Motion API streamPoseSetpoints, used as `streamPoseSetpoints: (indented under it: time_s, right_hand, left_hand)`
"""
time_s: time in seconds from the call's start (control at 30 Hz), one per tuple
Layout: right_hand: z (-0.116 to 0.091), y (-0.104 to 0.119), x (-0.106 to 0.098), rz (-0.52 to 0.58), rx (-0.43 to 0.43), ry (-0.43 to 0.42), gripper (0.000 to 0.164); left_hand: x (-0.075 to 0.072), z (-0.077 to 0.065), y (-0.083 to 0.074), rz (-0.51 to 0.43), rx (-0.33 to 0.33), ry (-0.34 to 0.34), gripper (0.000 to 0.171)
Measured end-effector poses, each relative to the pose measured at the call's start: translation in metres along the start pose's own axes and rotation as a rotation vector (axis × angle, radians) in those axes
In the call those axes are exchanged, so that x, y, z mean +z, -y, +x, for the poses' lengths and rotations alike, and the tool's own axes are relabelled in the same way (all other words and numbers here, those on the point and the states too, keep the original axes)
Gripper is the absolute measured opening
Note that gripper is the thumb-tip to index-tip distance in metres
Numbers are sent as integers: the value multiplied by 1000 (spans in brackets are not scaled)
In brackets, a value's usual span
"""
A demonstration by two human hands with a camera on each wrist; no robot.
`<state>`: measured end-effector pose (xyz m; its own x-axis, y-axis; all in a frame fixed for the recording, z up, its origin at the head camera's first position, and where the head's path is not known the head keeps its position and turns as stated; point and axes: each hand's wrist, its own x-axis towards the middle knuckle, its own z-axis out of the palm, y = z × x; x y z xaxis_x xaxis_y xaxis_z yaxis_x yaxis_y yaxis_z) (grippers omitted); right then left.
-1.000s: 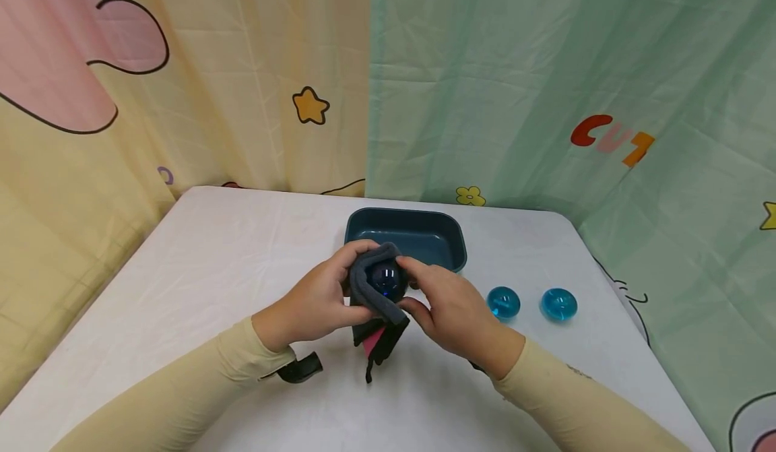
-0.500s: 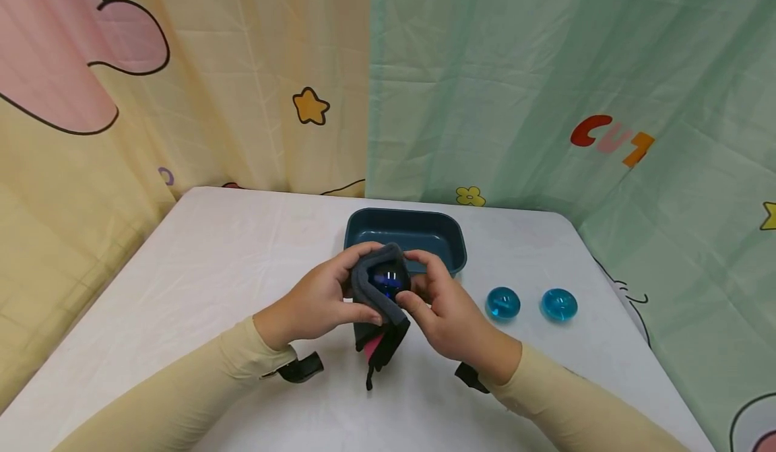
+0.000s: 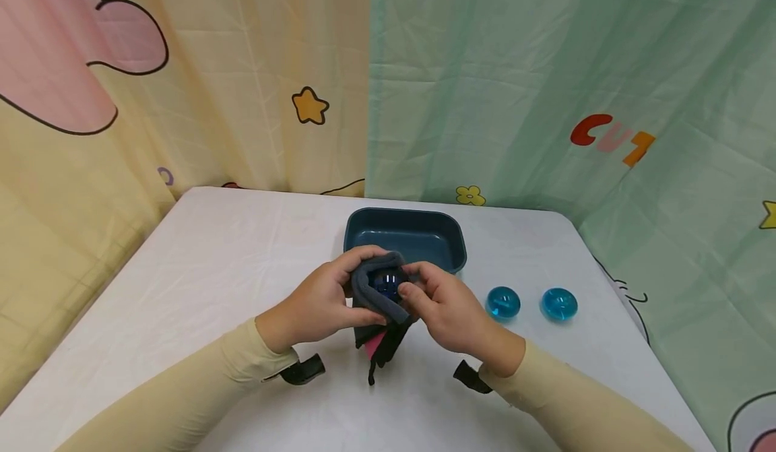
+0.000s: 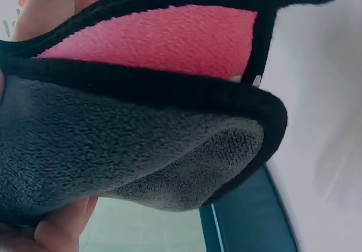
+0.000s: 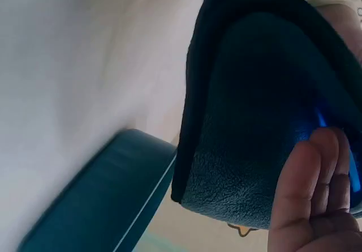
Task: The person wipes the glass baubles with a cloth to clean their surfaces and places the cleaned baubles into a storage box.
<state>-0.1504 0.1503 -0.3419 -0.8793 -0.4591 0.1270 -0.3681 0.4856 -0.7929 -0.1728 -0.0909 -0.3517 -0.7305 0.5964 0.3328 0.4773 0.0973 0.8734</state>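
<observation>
Head view, centre: left grip (image 3: 321,304) clamps black-edged, grey-and-pink plush cloth (image 3: 382,305), likely soft; right grip (image 3: 451,309) pinches glossy dark-blue ball (image 3: 385,282), probably slippery, best held by sides.

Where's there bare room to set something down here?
The widest patch lies between the tray and the table's left edge. Another lies right of the tray, behind the blue balls. Crowded: the middle, where the left hand holds the cloth and the right hand touches the dark ball.

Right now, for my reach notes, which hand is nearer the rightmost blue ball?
The right hand, left of the rightmost blue ball; the left hand lies farther left, gripping the gray cloth.
</observation>
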Motion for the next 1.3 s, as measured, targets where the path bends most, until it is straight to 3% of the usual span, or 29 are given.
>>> streamPoseSetpoints:
  time_s: [0.07, 0.13, 0.27, 0.33, 0.4, 0.47, 0.63, 0.7, 0.77, 0.83, 0.97, 1.03, 1.1, 1.17, 1.3]
  right_hand:
    - [-1, -1, 0, 38, -3, 24, 43]
    - [-2, -2, 2, -5, -50, 35, 53]
    - [-3, -4, 6, -294, -190, -30, 70]
    - [-3, -4, 7, -465, -246, -102, 70]
    - [-2, -5, 6, -546, -280, -157, 66]
    - [-1, -4, 5, -492, -270, -155, 64]
    - [0, -2, 0, -58, -85, -4, 41]
    - [1, -2, -1, 32, -36, 28, 39]
    - [0, -2, -1, 35, -42, 40, 44]
    - [-2, -1, 0, -44, -91, 36, 55]
    - [-3, 1, 2, -348, -212, -27, 71]
    - [-2, 2, 2, -502, -265, -83, 68]
    - [-1, 2, 2, -577, -276, -127, 65]
    - [-1, 2, 1, -522, -260, -127, 61]
    - [2, 3, -3, -141, -94, -8, 42]
  left_hand:
    - [0, 0, 0, 20, 1, -7, 80]
    - [-1, 0, 1, 31, 5, -24, 80]
    - [-2, -1, 0, 22, 21, -46, 79]
    - [-1, -1, 0, 6, 30, -43, 79]
    - [0, -1, 0, -1, 41, -37, 79]
    - [0, 0, 0, -3, 49, -37, 78]
    - [1, 0, -1, 22, 48, -38, 80]
    - [0, 0, -1, 38, 46, -42, 80]
    - [0, -1, -1, 47, 50, -45, 80]
    - [-1, -1, 0, 48, 60, -59, 79]
    - [-3, -2, 1, 28, 66, -76, 79]
    - [-3, -2, 1, 14, 64, -72, 78]
    - [-2, -2, 1, 5, 63, -62, 77]
    - [-1, -1, 0, -7, 63, -52, 77]
    - [0, -1, -2, 2, 53, -43, 78]
